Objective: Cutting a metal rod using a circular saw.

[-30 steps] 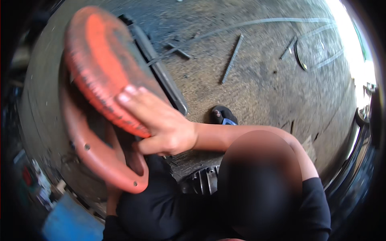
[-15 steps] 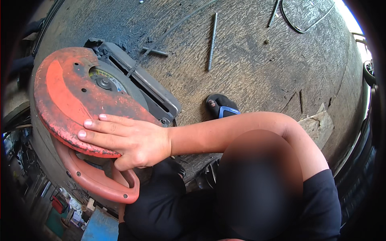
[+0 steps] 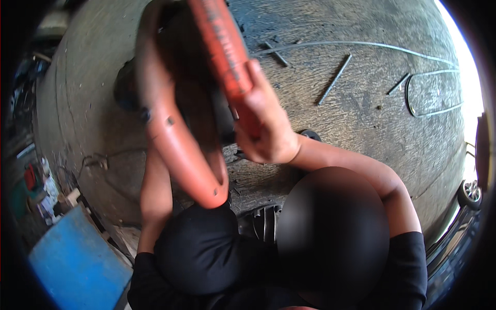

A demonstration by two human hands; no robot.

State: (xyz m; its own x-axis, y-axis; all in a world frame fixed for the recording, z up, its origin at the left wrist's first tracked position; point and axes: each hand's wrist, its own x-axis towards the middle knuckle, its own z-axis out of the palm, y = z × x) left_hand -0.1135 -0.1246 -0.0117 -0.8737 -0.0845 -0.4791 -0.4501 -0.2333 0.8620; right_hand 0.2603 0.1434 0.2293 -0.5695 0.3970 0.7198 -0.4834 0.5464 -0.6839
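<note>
Right hand (image 3: pixel 268 126) clasps the red guard (image 3: pixel 222 46) at its near end; left hand hidden, can't tell. Looks heavy, rigid; best held by loop handle (image 3: pixel 178 155), left of that clasp.

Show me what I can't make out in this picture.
All in the head view:
- Left hand: hidden behind the orange-red handle.
- Red guard: top cut off by the upper edge; its lettering blurred.
- Right hand: finger detail blurred.
- Black sandal: mostly hidden behind the right forearm.
</note>
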